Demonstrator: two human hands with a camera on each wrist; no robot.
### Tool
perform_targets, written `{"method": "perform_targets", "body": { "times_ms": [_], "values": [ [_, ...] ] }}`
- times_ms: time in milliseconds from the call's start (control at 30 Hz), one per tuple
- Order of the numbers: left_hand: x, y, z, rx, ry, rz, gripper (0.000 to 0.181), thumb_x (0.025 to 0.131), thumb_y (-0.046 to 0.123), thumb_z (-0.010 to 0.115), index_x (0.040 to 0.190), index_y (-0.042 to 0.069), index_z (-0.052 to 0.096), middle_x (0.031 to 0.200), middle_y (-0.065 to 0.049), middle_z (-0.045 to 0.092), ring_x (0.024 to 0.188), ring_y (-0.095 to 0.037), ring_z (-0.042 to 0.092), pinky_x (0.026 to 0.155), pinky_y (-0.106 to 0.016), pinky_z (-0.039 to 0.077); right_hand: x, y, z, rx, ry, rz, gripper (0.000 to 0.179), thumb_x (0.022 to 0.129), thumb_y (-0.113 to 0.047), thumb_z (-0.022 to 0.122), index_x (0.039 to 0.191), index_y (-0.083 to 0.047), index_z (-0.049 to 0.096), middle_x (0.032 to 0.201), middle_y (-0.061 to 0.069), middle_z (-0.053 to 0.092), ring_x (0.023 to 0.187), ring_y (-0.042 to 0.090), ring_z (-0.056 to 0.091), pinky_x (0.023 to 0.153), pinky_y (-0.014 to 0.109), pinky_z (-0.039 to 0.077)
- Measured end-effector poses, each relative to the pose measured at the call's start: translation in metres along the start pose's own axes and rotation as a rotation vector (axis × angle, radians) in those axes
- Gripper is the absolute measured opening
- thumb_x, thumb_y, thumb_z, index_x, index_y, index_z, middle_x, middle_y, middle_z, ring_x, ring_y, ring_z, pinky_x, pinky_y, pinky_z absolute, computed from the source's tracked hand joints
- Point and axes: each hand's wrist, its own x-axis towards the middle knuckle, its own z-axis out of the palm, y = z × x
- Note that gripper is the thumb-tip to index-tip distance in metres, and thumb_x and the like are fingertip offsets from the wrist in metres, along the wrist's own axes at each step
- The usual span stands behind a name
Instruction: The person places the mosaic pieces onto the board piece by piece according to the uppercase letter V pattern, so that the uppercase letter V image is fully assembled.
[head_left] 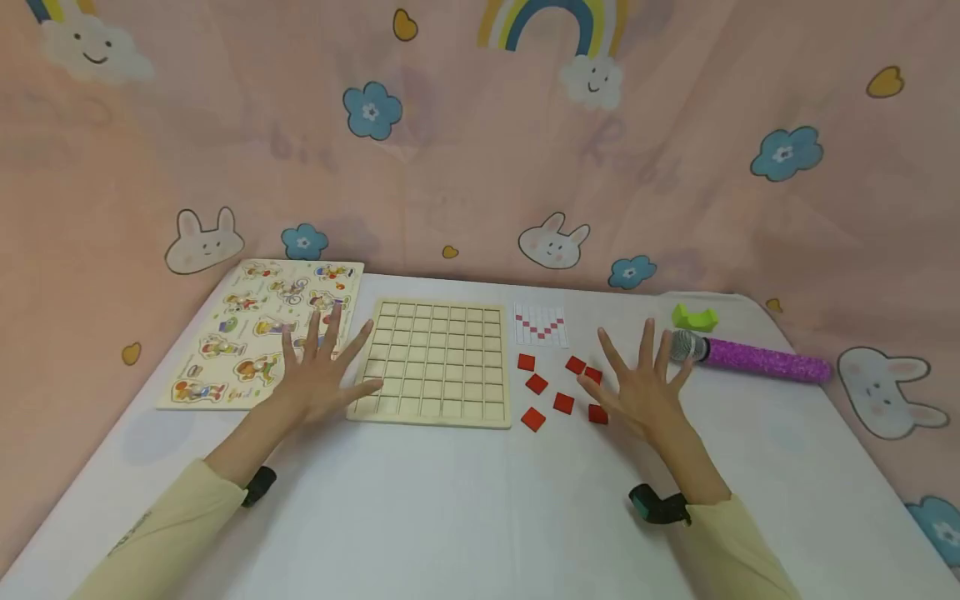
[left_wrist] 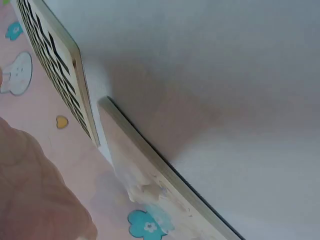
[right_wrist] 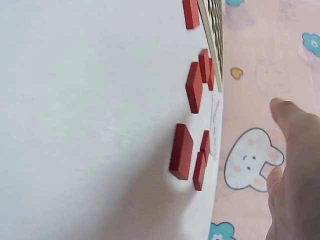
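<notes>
In the head view my left hand [head_left: 318, 379] is spread wide with straight fingers, over the gap between the picture puzzle board [head_left: 213, 321] and the wooden grid board [head_left: 431, 362]. It holds nothing. My right hand [head_left: 645, 392], fingers also splayed, hovers at the right side of several red square tiles [head_left: 563, 403] and holds nothing. The grid board's cells hold no tiles. A small pattern card [head_left: 542, 325] with a red V of squares lies beyond the tiles. In the right wrist view the red tiles [right_wrist: 181, 152] lie flat below the right hand [right_wrist: 300, 165].
A purple glittery microphone [head_left: 765, 360] lies at the back right, with a bright green plastic piece [head_left: 694, 317] behind its head. The white-covered table [head_left: 450, 517] ends at a pink printed cloth backdrop [head_left: 450, 167]. Each wrist wears a dark camera.
</notes>
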Motion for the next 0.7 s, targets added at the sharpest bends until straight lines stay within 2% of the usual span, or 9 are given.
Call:
{"method": "perform_targets", "body": {
  "times_ms": [100, 233, 333, 400, 500, 567, 700],
  "values": [
    [-0.006, 0.003, 0.001, -0.033, -0.016, 0.094, 0.087, 0.089, 0.059, 0.053, 0.155, 0.023, 0.008, 0.156, -0.016, -0.022, 0.139, -0.045, -0.020, 0.101, -0.073, -0.010, -0.010, -0.001, 0.002, 0.090, -0.046, -0.031, 0.082, 0.090, -0.063, 0.043, 0.154, -0.024, 0.011, 0.152, 0.029, -0.020, 0.136, 0.054, -0.020, 0.094, 0.081, -0.005],
    [-0.010, 0.006, -0.001, -0.153, -0.033, 0.227, 0.081, 0.084, 0.043, 0.069, 0.151, 0.017, 0.030, 0.158, -0.022, -0.006, 0.139, -0.052, -0.008, 0.104, -0.073, 0.004, -0.025, -0.002, 0.007, 0.211, -0.098, -0.056, 0.080, 0.092, -0.056, 0.047, 0.154, -0.022, 0.011, 0.153, 0.029, -0.017, 0.138, 0.052, -0.017, 0.097, 0.079, 0.001],
    [-0.009, 0.007, -0.003, -0.227, -0.049, 0.309, 0.070, 0.079, 0.028, 0.078, 0.140, 0.011, 0.049, 0.156, -0.025, 0.009, 0.139, -0.053, 0.007, 0.106, -0.068, 0.018, -0.033, -0.001, 0.011, 0.316, -0.110, -0.069, 0.077, 0.093, -0.048, 0.052, 0.154, -0.020, 0.014, 0.154, 0.028, -0.012, 0.139, 0.051, -0.012, 0.098, 0.078, 0.007],
    [-0.006, 0.007, -0.002, -0.246, -0.050, 0.343, 0.059, 0.076, 0.020, 0.081, 0.129, 0.007, 0.059, 0.152, -0.027, 0.021, 0.136, -0.052, 0.021, 0.104, -0.063, 0.029, -0.037, 0.000, 0.013, 0.392, -0.103, -0.073, 0.075, 0.093, -0.042, 0.056, 0.153, -0.017, 0.020, 0.155, 0.028, -0.007, 0.140, 0.051, -0.005, 0.097, 0.078, 0.011],
    [-0.001, 0.007, -0.001, -0.248, -0.044, 0.362, 0.045, 0.072, 0.013, 0.083, 0.114, 0.006, 0.067, 0.143, -0.029, 0.036, 0.128, -0.050, 0.039, 0.099, -0.055, 0.041, -0.042, 0.002, 0.015, 0.456, -0.078, -0.085, 0.071, 0.091, -0.033, 0.062, 0.150, -0.012, 0.029, 0.155, 0.027, 0.006, 0.140, 0.050, 0.008, 0.098, 0.075, 0.019],
    [0.002, 0.008, 0.000, -0.253, -0.049, 0.359, 0.038, 0.071, 0.011, 0.084, 0.106, 0.006, 0.070, 0.138, -0.029, 0.042, 0.123, -0.049, 0.045, 0.096, -0.053, 0.044, -0.045, 0.004, 0.016, 0.483, -0.058, -0.086, 0.068, 0.090, -0.029, 0.065, 0.147, -0.009, 0.034, 0.154, 0.027, 0.015, 0.138, 0.049, 0.017, 0.099, 0.070, 0.026],
    [0.006, 0.006, 0.000, -0.253, -0.074, 0.333, 0.033, 0.070, 0.011, 0.084, 0.100, 0.007, 0.072, 0.134, -0.029, 0.047, 0.123, -0.048, 0.045, 0.098, -0.054, 0.042, -0.046, 0.007, 0.020, 0.543, -0.051, -0.070, 0.067, 0.088, -0.023, 0.070, 0.144, -0.007, 0.038, 0.150, 0.023, 0.028, 0.134, 0.045, 0.027, 0.100, 0.059, 0.036]
  ]
}}
